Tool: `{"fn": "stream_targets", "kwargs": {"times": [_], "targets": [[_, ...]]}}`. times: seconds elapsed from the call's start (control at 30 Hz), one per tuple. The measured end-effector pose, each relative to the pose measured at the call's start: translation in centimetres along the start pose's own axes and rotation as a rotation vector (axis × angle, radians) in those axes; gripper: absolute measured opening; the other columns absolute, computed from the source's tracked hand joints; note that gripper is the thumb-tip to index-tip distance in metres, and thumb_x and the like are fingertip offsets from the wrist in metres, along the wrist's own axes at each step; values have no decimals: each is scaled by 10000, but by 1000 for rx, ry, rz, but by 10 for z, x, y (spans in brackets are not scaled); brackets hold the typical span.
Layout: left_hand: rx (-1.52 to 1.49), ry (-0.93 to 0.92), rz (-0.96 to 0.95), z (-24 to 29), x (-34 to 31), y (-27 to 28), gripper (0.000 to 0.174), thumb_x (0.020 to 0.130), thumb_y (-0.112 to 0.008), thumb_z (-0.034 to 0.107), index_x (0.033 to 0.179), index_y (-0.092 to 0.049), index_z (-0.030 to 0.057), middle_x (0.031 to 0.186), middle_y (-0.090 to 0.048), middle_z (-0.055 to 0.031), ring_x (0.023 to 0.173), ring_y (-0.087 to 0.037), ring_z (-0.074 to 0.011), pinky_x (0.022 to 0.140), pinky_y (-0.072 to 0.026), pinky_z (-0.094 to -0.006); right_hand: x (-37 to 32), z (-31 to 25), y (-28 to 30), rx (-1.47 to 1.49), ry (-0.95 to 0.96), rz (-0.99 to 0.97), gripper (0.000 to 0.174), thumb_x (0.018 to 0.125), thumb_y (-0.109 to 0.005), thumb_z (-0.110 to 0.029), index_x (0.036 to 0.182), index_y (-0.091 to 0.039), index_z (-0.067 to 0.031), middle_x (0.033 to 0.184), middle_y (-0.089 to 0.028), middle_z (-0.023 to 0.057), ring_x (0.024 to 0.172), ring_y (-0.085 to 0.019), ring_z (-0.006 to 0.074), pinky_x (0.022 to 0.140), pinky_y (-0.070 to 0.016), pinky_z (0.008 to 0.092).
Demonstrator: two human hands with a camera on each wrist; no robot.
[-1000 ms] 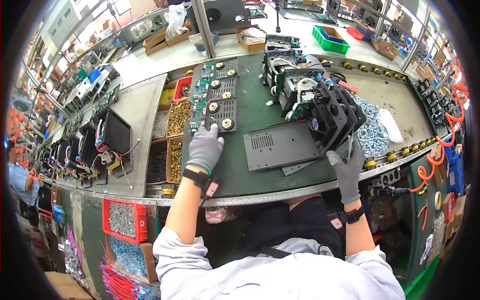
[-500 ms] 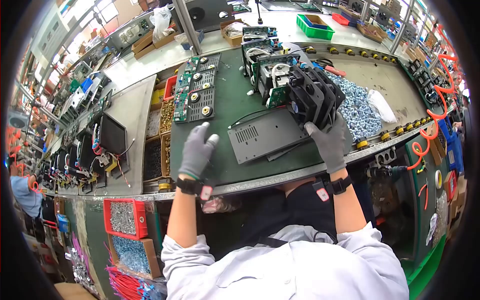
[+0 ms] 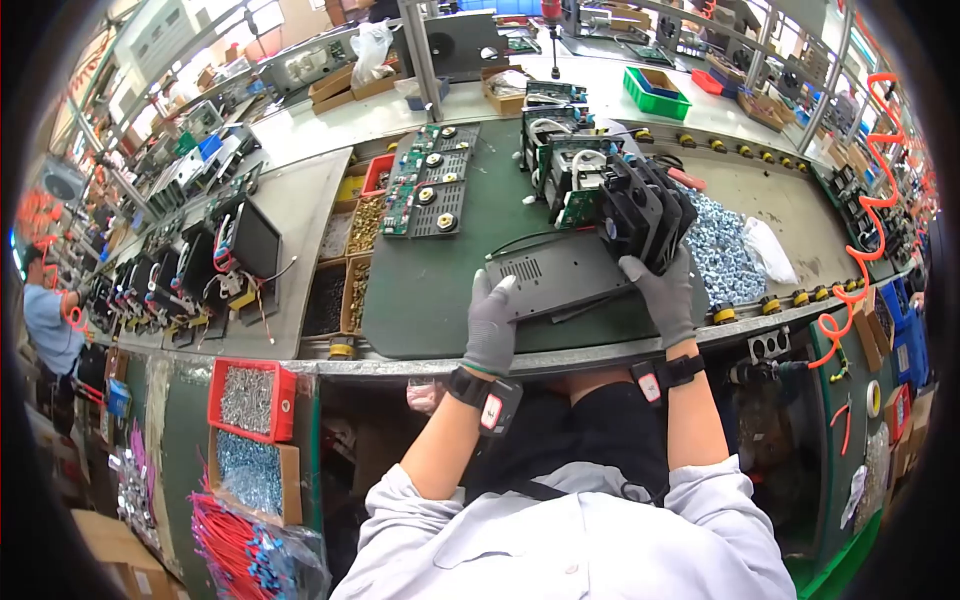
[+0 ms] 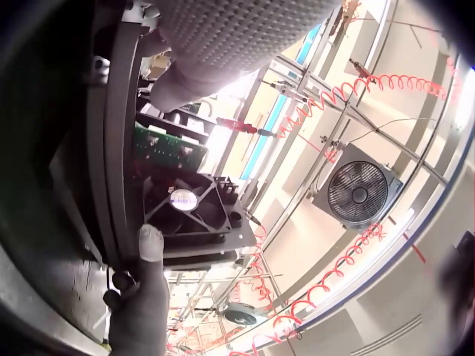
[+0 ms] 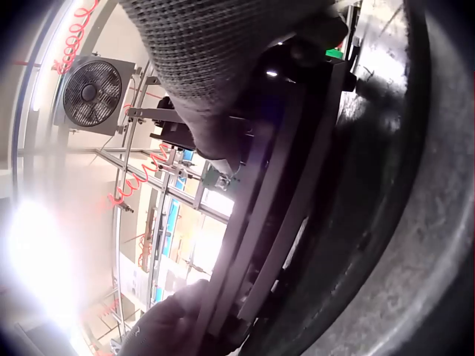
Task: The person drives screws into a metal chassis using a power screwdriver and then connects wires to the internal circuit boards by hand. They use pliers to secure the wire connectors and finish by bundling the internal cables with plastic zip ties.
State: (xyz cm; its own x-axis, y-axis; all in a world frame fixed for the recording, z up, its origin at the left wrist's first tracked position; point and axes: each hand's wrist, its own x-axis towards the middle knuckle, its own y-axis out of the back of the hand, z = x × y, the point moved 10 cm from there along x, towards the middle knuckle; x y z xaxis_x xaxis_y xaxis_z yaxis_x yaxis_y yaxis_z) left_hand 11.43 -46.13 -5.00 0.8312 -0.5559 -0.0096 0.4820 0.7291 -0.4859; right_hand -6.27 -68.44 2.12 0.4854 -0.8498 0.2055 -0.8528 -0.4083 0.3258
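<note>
A dark grey metal panel (image 3: 560, 272) with vent slots lies near the bench's front edge, with another sheet under it. My gloved left hand (image 3: 490, 325) grips its left end, thumb over the top face. The gloved right hand (image 3: 662, 300) grips the right end, beside several upright black fan panels (image 3: 650, 208). In the left wrist view a fan (image 4: 185, 200) stands just past the right thumb. Stacked panel edges (image 5: 260, 215) run between both hands in the right wrist view.
Plates with circuit boards (image 3: 430, 185) lie back left on the green mat (image 3: 420, 310). Assembled units (image 3: 565, 150) stand behind the fan panels. A heap of bluish metal parts (image 3: 725, 250) lies right. Brass parts (image 3: 367, 225) fill a left box. A coiled orange hose (image 3: 865, 220) hangs right.
My left hand has left the circuit-board plates and moved right to the grey panel's left end. The right hand has moved from the fan panels' side to the grey panel's right end.
</note>
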Motion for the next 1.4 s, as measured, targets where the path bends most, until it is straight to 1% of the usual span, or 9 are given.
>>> {"fn": "stream_targets", "kwargs": {"times": [0.17,0.53,0.77,0.83,0.93,1.13,1.23,1.33,1.4], "targets": [[-621,371,-107,-27,-9,-21,364,961,-529,134,1298,-493,3,1239,-591,-79,1118,-579,-210,1002,-454,-329,11,-8,11,13,69,65,920,668,-886,-330,1362,-396,25,1265,-581,149,1126,-601,248,975,-477,362],[-186,80,-217,-3,-37,-45,250,922,-612,254,1077,-613,58,1100,-645,-55,970,-611,-173,832,-495,-313,2,7,59,-284,-68,90,739,776,-690,-616,1286,-566,-95,1139,-668,174,1104,-625,331,964,-450,392],[291,-424,284,81,-126,11,789,955,-250,697,1298,-466,20,1143,-583,-101,1020,-571,-214,859,-468,-400,-74,18,0,702,-6,-39,710,805,-738,-538,1209,-563,20,1001,-659,107,900,-627,175,815,-497,308],[263,-36,119,13,-110,108,856,939,-269,705,1402,-397,-3,1293,-525,-179,1079,-576,-279,863,-481,-443,-94,37,-38,611,-202,-165,673,824,-703,-563,1152,-583,12,908,-628,74,788,-589,165,719,-475,303],[434,-759,329,120,-132,30,785,961,-331,598,1509,-271,38,1425,-437,-221,1180,-562,-321,911,-517,-427,-125,14,-95,706,-459,-527,646,855,-601,-644,1016,-616,-18,708,-518,3,548,-460,153,519,-365,312],[320,-727,262,154,-89,91,778,970,-360,540,1504,-240,-13,1445,-429,-185,1249,-521,-262,1006,-492,-358,-159,5,-185,455,-796,-915,717,904,-564,-590,1370,-530,-45,1192,-643,181,1069,-609,230,879,-493,395],[366,-578,471,169,-108,97,607,935,-489,463,1299,-487,-23,1192,-571,-140,1083,-579,-235,869,-533,-378,-160,-44,-225,1221,-775,-972,485,961,-584,-411,1299,-564,-63,1213,-646,117,1096,-612,227,931,-497,403],[321,-810,614,192,-122,77,569,902,-589,358,1341,-476,15,1182,-573,-133,1069,-564,-250,911,-475,-398,-154,-74,-228,1057,-768,-1106,477,1005,-495,-460,1202,-587,-35,1153,-637,86,1011,-614,195,884,-518,372],[259,-848,528,180,-104,93,608,880,-647,350,1342,-447,7,1156,-572,-128,1017,-581,-240,887,-489,-389,-90,-20,-266,118,-156,-890,802,918,-423,-704,969,-698,48,896,-688,230,883,-671,322,793,-501,403]]}}
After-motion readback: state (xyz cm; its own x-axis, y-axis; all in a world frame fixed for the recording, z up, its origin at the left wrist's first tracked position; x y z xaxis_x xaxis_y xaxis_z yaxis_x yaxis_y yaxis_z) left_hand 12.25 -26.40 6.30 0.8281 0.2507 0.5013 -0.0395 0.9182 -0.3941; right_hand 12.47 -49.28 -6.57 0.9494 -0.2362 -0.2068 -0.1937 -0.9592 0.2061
